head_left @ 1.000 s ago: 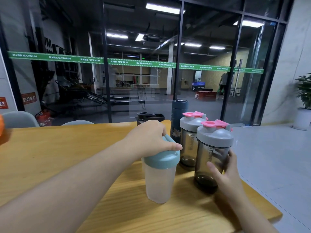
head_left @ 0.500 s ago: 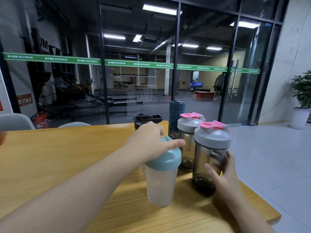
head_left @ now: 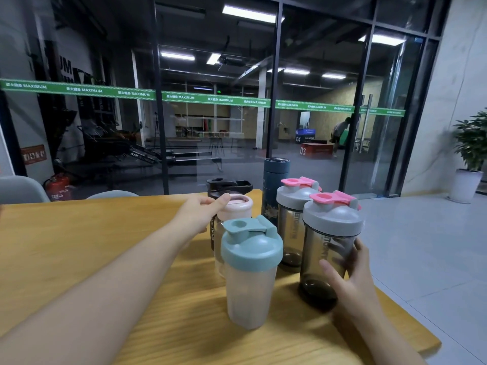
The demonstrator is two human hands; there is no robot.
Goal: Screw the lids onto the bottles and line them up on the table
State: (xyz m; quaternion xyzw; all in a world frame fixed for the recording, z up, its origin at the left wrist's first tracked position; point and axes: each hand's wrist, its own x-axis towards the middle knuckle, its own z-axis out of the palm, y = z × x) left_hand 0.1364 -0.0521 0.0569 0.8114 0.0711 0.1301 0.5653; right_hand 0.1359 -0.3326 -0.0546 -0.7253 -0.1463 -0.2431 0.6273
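Your left hand (head_left: 196,214) is at the pink-lidded bottle (head_left: 232,214), which stands upright just behind the teal-lidded shaker (head_left: 250,270). The bottle is to the right of your palm, and your thumb lies on the near edge of its pink lid (head_left: 238,204). Your other fingers are on the far side of it, but I cannot tell how tightly they wrap it. A black-lidded bottle (head_left: 226,185) stands right behind.

Your right hand (head_left: 347,275) holds the near smoky shaker with the grey and pink lid (head_left: 329,248) low on its side, with its fingers curled round it. A second smoky shaker (head_left: 295,222) stands just behind that one, and a tall dark flask (head_left: 275,191) stands behind them.

All the bottles stand up straight near the right end of the wooden table (head_left: 79,246). Your left hand is the nearer one to the pink bottle, so it looks right for the next move.

One second ago your left hand sat on top of the teal lid. Now it has let go and reached back to the pink bottle. Your right hand has stayed on the smoky shaker.
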